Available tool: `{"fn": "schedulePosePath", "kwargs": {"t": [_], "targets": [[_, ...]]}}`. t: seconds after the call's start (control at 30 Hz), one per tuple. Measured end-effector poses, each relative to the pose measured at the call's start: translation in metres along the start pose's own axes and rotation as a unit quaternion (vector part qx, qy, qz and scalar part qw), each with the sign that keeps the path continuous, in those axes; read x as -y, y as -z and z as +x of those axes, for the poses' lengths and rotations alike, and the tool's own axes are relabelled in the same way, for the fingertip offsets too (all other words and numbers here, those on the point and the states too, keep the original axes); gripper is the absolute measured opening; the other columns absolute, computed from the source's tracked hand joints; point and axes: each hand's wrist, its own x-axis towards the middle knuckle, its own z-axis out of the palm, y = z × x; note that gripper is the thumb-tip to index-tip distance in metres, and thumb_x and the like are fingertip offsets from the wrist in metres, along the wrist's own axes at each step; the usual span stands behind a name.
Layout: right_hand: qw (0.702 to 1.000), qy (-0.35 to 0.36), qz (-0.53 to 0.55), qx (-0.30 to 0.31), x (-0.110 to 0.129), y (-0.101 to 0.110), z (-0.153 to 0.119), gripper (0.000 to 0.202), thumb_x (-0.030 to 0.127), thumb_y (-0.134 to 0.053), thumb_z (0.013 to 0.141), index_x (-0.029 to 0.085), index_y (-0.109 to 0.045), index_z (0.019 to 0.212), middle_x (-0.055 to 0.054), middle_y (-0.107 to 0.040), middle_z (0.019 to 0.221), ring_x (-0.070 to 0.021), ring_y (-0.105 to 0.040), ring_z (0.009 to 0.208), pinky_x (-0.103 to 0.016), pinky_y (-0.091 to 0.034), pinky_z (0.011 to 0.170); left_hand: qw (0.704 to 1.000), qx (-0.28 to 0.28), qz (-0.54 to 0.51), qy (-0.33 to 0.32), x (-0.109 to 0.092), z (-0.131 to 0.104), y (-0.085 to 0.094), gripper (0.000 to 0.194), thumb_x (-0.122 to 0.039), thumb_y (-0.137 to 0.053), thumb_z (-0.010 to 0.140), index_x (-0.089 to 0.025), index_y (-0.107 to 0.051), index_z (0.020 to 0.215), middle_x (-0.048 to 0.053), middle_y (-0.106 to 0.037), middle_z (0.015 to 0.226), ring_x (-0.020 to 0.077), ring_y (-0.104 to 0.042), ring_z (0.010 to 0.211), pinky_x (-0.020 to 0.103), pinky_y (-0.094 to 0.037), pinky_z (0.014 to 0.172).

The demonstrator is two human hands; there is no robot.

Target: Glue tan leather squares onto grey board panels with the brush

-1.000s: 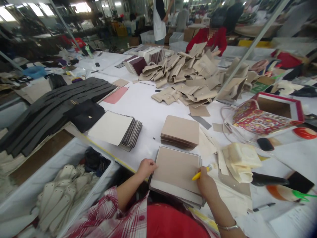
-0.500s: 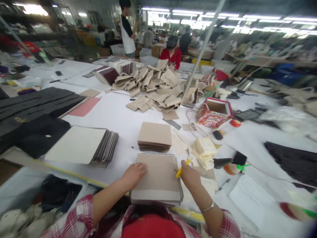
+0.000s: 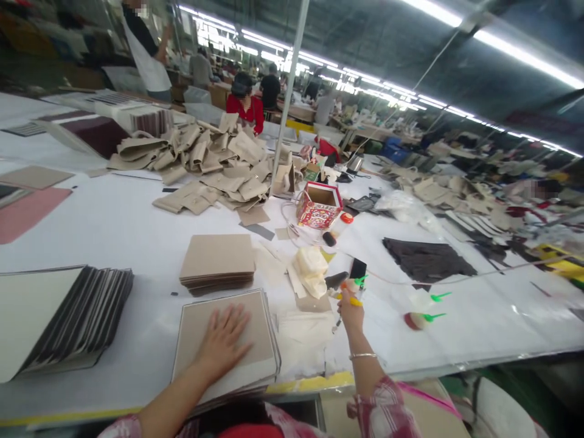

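My left hand point(image 3: 224, 345) lies flat with spread fingers on a beige panel point(image 3: 191, 328) that tops a stack at the table's front edge. To the right, my right hand point(image 3: 351, 313) is closed round a yellow-handled tool point(image 3: 354, 301), beside a small glue bottle with a green nozzle point(image 3: 360, 281). Behind the panel sits a stack of beige boards point(image 3: 218, 258). A crumpled cream cloth point(image 3: 311, 267) lies between the board stack and my right hand.
At the left stands a thick stack of dark-edged panels point(image 3: 77, 322). Folded beige pieces point(image 3: 214, 164) are heaped behind, near a metal pole point(image 3: 288, 91) and a red patterned box point(image 3: 319, 207). A person in red point(image 3: 246, 109) is beyond the table.
The view has turned to the right. My left hand has flattened and spread over the panel. My right hand, with the yellow tool, has moved away from the panel's right edge toward the bottle.
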Motion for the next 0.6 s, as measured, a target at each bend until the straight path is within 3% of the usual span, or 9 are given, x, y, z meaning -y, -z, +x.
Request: {"fn": "schedulePosePath", "kwargs": {"t": [0.17, 0.37, 0.47, 0.6], "targets": [[0.998, 0.047, -0.015, 0.042, -0.001, -0.025, 0.021, 0.038, 0.044, -0.040, 0.078, 0.016, -0.062, 0.091, -0.006, -0.064, 0.067, -0.0162, -0.059, 0.057, -0.025, -0.042, 0.054, 1.000, -0.013, 0.002, -0.005, 0.003, -0.001, -0.003, 0.061, -0.057, -0.034, 0.082, -0.028, -0.027, 0.135, 0.005, -0.023, 0.143, 0.0270, -0.017, 0.130, 0.051, 0.000, 0.103], [0.989, 0.101, -0.009, 0.112, 0.006, -0.036, 0.018, 0.015, 0.030, -0.064, 0.061, 0.020, -0.064, 0.073, -0.003, -0.066, 0.075, -0.0183, -0.060, 0.079, -0.025, -0.041, 0.071, 1.000, 0.001, -0.010, 0.003, 0.002, 0.001, 0.001, 0.061, -0.057, -0.033, 0.082, -0.028, -0.026, 0.135, 0.005, -0.021, 0.143, 0.0272, -0.015, 0.131, 0.051, 0.001, 0.103], [0.990, 0.079, 0.027, 0.113, 0.010, -0.034, 0.009, 0.021, 0.035, -0.063, 0.062, 0.021, -0.063, 0.077, -0.003, -0.067, 0.078, -0.0175, -0.061, 0.076, -0.026, -0.045, 0.070, 0.999, 0.024, -0.026, 0.013, 0.002, 0.000, 0.007, 0.062, -0.058, -0.032, 0.082, -0.028, -0.025, 0.136, 0.005, -0.018, 0.144, 0.0274, -0.013, 0.131, 0.051, 0.001, 0.103], [0.993, -0.023, 0.092, 0.069, 0.011, -0.032, 0.007, 0.026, 0.041, -0.054, 0.068, 0.017, -0.058, 0.076, -0.006, -0.063, 0.061, -0.0187, -0.062, 0.056, -0.030, -0.051, 0.054, 0.996, 0.066, -0.058, 0.025, 0.003, 0.000, 0.018, 0.066, -0.062, -0.029, 0.080, -0.029, -0.021, 0.136, 0.004, -0.016, 0.145, 0.0271, -0.011, 0.131, 0.053, -0.001, 0.103]]}}
